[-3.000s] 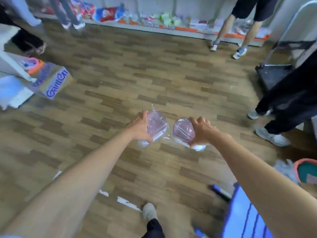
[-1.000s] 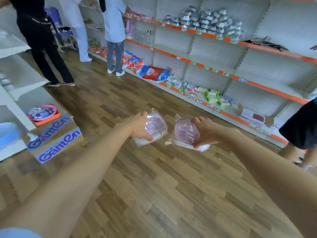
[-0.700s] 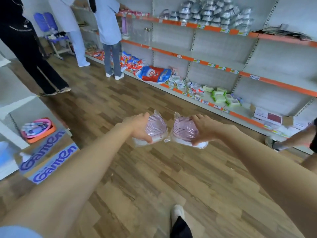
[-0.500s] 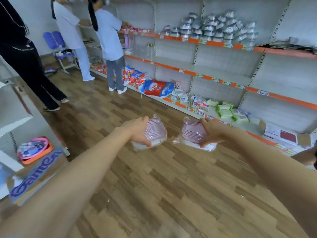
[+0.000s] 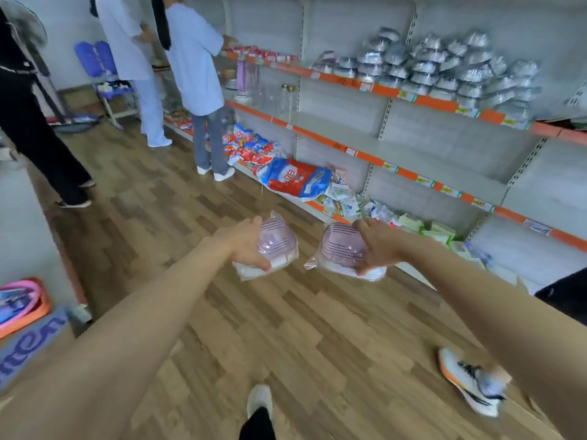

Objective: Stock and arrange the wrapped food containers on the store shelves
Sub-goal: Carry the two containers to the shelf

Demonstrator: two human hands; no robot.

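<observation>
Containers fill both your hands, held out over the wood floor (image 5: 286, 328) in front of the shelves (image 5: 413, 100). Your left hand (image 5: 244, 246) grips the left container (image 5: 276, 246) from its left side, thumb underneath. Your right hand (image 5: 378, 246) grips the right container (image 5: 341, 249) from its right side. Both pink tubs sit in clear wrap, tilted with their ridged bases facing you and the white lids turned down and away. They hang near each other, not touching. Wrapped stock (image 5: 444, 68) is piled on the top shelf.
</observation>
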